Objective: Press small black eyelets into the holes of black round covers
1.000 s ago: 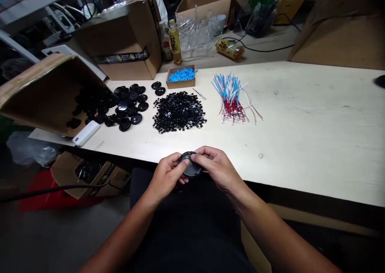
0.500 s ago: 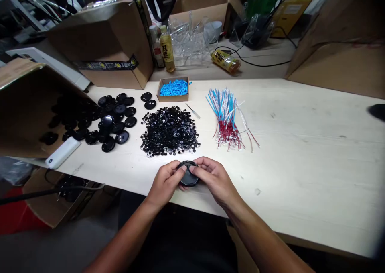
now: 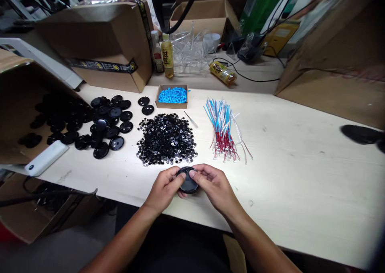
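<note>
A round black plastic cover [image 3: 189, 184] is held between my two hands near the front edge of the table. My left hand [image 3: 165, 186] grips its left side, thumb on the upper face. On the opposite side my right hand [image 3: 213, 181] does the same, its thumb pressing close to the left one. The fingers beneath the cover are mostly hidden. Just beyond the hands lies a heap of small black and clear round pieces [image 3: 167, 138]. More black covers [image 3: 116, 112] are piled to the left, and a bundle of red, white and blue wires [image 3: 224, 130] rests to the right.
A small box of blue pieces [image 3: 172, 104] and a thin screwdriver [image 3: 191, 119] lie behind the heap. At left are a white device [image 3: 46, 157] and an open carton [image 3: 18, 88]. Bottles [image 3: 167, 58], clear plastic parts [image 3: 188, 50] and another carton [image 3: 331, 84] stand behind. People are partly visible beyond.
The camera view has shifted slightly, so the table appears lower. Both hands keep hold of the black cover, thumbs still on its face, with hardly any change in grip.
</note>
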Demonstrator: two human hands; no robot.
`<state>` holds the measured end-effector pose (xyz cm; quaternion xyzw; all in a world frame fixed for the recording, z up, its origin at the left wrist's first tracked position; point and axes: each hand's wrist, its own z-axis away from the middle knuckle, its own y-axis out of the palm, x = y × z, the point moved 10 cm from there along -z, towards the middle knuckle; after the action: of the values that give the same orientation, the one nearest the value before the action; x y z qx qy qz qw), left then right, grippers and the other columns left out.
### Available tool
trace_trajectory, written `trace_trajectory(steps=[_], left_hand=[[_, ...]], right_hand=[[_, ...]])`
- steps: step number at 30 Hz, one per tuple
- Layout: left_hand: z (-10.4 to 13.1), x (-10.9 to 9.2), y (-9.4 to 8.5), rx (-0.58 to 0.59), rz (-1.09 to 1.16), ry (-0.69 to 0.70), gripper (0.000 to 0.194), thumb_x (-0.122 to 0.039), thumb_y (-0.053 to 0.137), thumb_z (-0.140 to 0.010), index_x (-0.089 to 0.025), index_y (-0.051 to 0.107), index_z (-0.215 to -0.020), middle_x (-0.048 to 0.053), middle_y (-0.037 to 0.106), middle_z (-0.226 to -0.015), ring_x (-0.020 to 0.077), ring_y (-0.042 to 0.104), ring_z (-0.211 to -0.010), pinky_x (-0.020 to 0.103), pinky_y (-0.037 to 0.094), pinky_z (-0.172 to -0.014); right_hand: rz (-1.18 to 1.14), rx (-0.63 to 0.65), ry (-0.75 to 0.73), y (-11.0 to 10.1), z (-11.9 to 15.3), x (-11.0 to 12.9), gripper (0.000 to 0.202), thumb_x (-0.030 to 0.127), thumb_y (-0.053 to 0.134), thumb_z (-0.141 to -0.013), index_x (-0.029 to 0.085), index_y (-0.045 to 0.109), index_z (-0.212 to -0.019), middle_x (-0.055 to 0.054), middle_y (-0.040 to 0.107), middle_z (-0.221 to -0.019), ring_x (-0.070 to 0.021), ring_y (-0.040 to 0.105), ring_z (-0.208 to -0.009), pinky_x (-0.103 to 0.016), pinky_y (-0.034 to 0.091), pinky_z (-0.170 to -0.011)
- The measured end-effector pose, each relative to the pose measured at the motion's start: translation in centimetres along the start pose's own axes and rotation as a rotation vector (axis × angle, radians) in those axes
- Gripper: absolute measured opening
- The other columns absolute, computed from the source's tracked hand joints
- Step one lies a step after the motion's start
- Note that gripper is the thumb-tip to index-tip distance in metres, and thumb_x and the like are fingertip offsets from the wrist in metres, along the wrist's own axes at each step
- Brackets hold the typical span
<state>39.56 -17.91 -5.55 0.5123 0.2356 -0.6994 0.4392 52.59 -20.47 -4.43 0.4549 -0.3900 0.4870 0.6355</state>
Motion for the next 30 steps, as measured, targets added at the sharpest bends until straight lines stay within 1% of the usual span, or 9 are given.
trace_trajectory(steps=[4, 7, 12, 16, 20, 25, 27, 30], left_hand=[[0.4, -0.8, -0.2, 0.04, 0.023, -0.001, 0.032, -0.047, 0.068, -0.095, -0.015, 0.068, -0.09, 0.002, 0.069, -0.075, 0.0154, 0.068, -0.06, 0.025, 0.056, -0.055], [0.9, -1.4, -1.0, 0.057, 0.025, 0.001, 0.034, -0.05, 0.068, -0.094, -0.016, 0.068, -0.089, 0.002, 0.067, -0.076, 0.0162, 0.067, -0.063, 0.026, 0.058, -0.057], [2.0, -2.2, -3.7, 0.034, 0.01, 0.029, 0.039, -0.052, 0.066, -0.096, -0.016, 0.067, -0.081, 0.001, 0.06, -0.073, 0.0169, 0.063, -0.068, 0.026, 0.059, -0.056], [3.1, -1.8, -6.1, 0.006, 0.037, 0.015, 0.037, -0.05, 0.069, -0.094, -0.015, 0.067, -0.083, 0.001, 0.062, -0.073, 0.0163, 0.063, -0.068, 0.025, 0.059, -0.055], [4.2, -1.7, -7.7, 0.006, 0.085, 0.033, 0.037, -0.05, 0.068, -0.095, -0.014, 0.069, -0.086, 0.003, 0.064, -0.076, 0.0166, 0.065, -0.069, 0.026, 0.06, -0.056], [5.4, -1.6, -8.7, -0.007, 0.109, 0.049, 0.038, -0.052, 0.066, -0.097, -0.014, 0.068, -0.09, 0.003, 0.066, -0.076, 0.0163, 0.068, -0.065, 0.026, 0.06, -0.057], [5.6, -1.7, -8.8, -0.003, 0.097, 0.056, 0.038, -0.052, 0.065, -0.097, -0.014, 0.068, -0.091, 0.003, 0.067, -0.077, 0.0162, 0.068, -0.064, 0.026, 0.06, -0.057], [5.9, -1.9, -8.8, 0.004, 0.073, 0.082, 0.039, -0.053, 0.065, -0.097, -0.015, 0.068, -0.09, 0.003, 0.065, -0.078, 0.0167, 0.067, -0.068, 0.026, 0.06, -0.058]], right_hand=[[0.007, -0.002, -0.006, 0.5, 0.1, 0.6, 0.032, 0.048, 0.08, -0.086, 0.018, 0.077, -0.096, -0.005, 0.076, -0.088, -0.0175, 0.066, -0.078, -0.03, 0.053, -0.075], [0.0, 0.005, -0.018, 1.5, 0.1, 0.5, 0.03, 0.047, 0.08, -0.086, 0.018, 0.077, -0.096, -0.004, 0.074, -0.085, -0.0166, 0.064, -0.076, -0.029, 0.051, -0.074], [0.016, 0.03, -0.015, 4.4, -0.4, 0.1, 0.032, 0.047, 0.081, -0.086, 0.018, 0.077, -0.097, -0.003, 0.073, -0.083, -0.0163, 0.061, -0.075, -0.029, 0.048, -0.072], [0.036, 0.056, 0.013, 6.9, -1.0, -0.2, 0.035, 0.049, 0.084, -0.082, 0.017, 0.076, -0.096, -0.004, 0.073, -0.083, -0.0167, 0.061, -0.075, -0.029, 0.047, -0.071], [0.049, 0.097, 0.023, 9.0, -1.1, -0.1, 0.034, 0.05, 0.082, -0.084, 0.018, 0.077, -0.095, -0.004, 0.073, -0.084, -0.0168, 0.063, -0.076, -0.029, 0.049, -0.073], [0.075, 0.117, 0.024, 10.5, -0.5, 0.3, 0.031, 0.048, 0.08, -0.087, 0.019, 0.078, -0.098, -0.005, 0.075, -0.088, -0.0189, 0.066, -0.081, -0.03, 0.051, -0.077], [0.084, 0.111, 0.023, 10.8, -0.3, 0.5, 0.03, 0.047, 0.08, -0.086, 0.019, 0.078, -0.096, -0.005, 0.075, -0.087, -0.019, 0.065, -0.081, -0.03, 0.051, -0.077], [0.095, 0.085, 0.043, 10.9, 0.0, 0.4, 0.029, 0.046, 0.082, -0.083, 0.018, 0.077, -0.091, -0.004, 0.074, -0.084, -0.0187, 0.064, -0.078, -0.031, 0.05, -0.075]])
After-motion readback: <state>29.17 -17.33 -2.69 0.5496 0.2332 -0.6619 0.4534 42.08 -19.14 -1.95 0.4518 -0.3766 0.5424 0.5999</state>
